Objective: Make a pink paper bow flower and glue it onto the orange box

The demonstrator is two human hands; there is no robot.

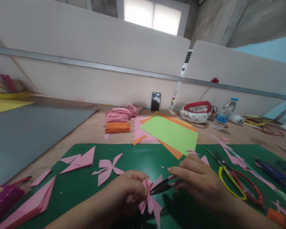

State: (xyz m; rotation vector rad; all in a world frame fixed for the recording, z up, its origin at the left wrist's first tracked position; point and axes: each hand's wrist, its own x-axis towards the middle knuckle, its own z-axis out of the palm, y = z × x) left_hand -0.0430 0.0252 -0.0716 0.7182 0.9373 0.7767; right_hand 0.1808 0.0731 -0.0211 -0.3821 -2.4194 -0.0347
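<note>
My left hand (133, 187), low in the middle, pinches a folded pink paper bow (150, 203) by its centre. My right hand (200, 178) is closed around what look like small dark-jawed pliers (162, 186). Their tips point left and meet the middle of the bow, close to my left fingertips. Behind my left hand a finished-looking pink paper butterfly shape (109, 168) lies on the green mat (138, 156). Folded pink paper triangles (82, 162) rest at the mat's left, with a larger stack (33, 206) nearer to me.
Scissors with yellow and red handles (238, 181), pink scraps (235, 159) and a blue tool (274, 171) lie at right. Beyond the mat are coloured sheets (171, 130), pink and orange folded bundles (118, 127), a phone (155, 101), a pouch (195, 113) and a water bottle (224, 114).
</note>
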